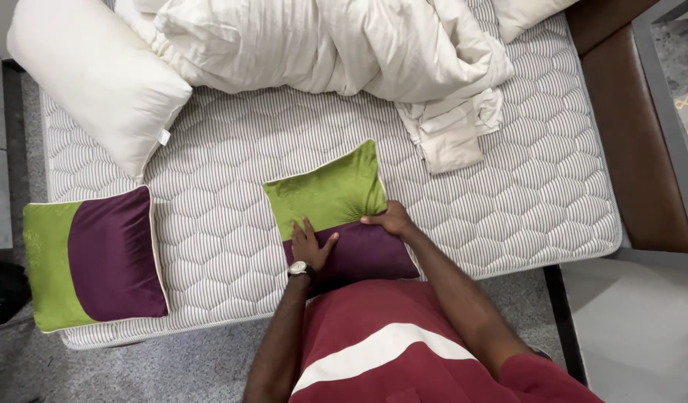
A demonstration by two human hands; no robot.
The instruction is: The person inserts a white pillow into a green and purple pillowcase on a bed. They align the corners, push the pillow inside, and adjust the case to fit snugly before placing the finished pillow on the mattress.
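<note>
Now both hands lie on a green and purple cushion [340,220] near the front edge of the mattress [538,194]; the left hand [310,245] rests flat on it with fingers spread, grasping nothing; the right hand [391,220] holds the cushion's right side, fingers curled on the fabric; a second cushion [94,257] of the same colours sits at the front left corner; a white pillow [97,75] lies at the back left corner; a crumpled blanket [329,41] covers the back edge.
</note>
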